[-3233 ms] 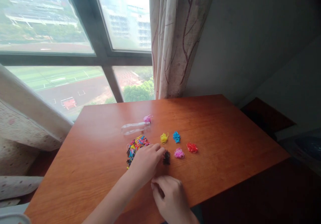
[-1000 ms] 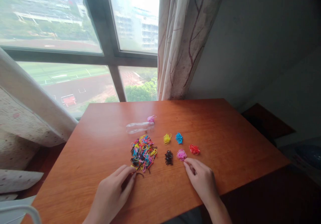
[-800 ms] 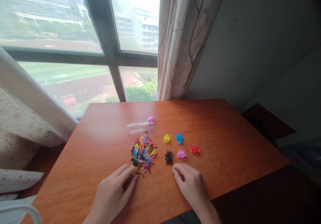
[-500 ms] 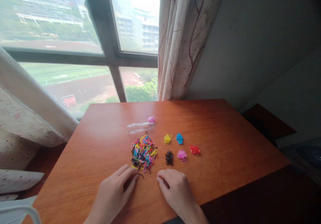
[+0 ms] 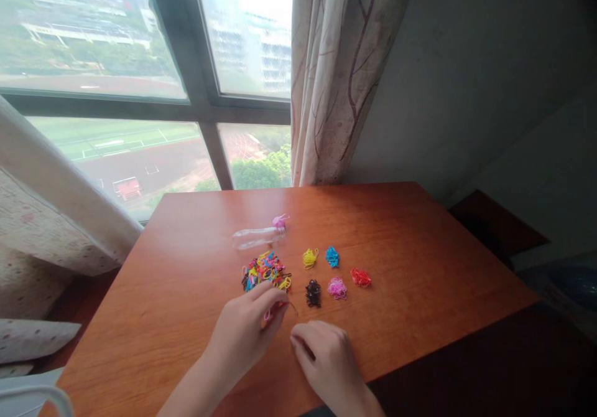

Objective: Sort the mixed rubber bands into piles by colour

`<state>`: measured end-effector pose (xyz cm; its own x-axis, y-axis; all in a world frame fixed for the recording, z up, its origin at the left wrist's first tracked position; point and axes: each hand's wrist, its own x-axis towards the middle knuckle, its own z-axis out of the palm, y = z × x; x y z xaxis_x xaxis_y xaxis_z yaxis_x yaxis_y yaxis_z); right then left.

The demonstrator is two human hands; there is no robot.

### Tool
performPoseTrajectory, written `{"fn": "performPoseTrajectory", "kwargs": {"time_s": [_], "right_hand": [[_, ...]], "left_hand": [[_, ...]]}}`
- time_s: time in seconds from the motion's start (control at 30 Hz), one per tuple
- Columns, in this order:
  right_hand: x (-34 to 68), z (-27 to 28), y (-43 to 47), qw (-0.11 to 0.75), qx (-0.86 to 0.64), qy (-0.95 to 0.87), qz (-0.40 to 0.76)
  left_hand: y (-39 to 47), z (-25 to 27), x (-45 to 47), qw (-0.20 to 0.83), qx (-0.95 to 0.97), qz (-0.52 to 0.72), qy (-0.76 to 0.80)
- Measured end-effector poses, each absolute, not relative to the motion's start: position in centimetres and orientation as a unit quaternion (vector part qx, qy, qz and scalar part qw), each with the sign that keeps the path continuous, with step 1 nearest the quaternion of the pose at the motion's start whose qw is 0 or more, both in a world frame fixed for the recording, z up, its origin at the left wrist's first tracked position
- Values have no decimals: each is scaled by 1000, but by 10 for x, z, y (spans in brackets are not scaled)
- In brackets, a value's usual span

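Between the thumb and fingertips of my left hand [image 5: 247,327] is a thin black rubber band [image 5: 294,309], its end sticking out to the right. That hand hovers over the near side of a mixed pile of coloured rubber bands [image 5: 261,271] and hides part of it. My right hand [image 5: 324,355] rests on the table with its fingers curled together; nothing shows in them. Beyond it lie small single-colour heaps: black bands [image 5: 313,294], pink bands [image 5: 337,288], red bands [image 5: 360,277], yellow bands [image 5: 310,258] and blue bands [image 5: 333,256].
A clear plastic bottle [image 5: 256,238] lies on its side behind the mixed pile, with a pink piece [image 5: 280,221] at its neck end. The wooden table [image 5: 420,249] meets a window and curtain [image 5: 321,93] at the back. A white curved rail [image 5: 41,392] stands at lower left.
My left hand has moved right and away from me, carrying the black rubber band from the pile's near edge towards the black heap. My right hand has hardly moved.
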<state>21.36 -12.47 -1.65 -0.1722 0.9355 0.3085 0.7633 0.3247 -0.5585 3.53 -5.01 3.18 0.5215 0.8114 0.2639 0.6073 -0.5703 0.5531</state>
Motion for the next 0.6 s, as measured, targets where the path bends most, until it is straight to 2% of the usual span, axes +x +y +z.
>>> {"fn": "performPoseTrajectory", "kwargs": {"time_s": [0.2, 0.43, 0.6], "right_hand": [[215, -23, -126, 314, -560, -756, 129], [214, -20, -126, 310, -569, -746, 152], [215, -18, -126, 308, -568, -747, 157]], "left_hand": [[-20, 44, 85, 143, 905, 126, 380], [-14, 27, 100, 129, 909, 106, 382], [-18, 38, 87, 122, 902, 116, 398]]}}
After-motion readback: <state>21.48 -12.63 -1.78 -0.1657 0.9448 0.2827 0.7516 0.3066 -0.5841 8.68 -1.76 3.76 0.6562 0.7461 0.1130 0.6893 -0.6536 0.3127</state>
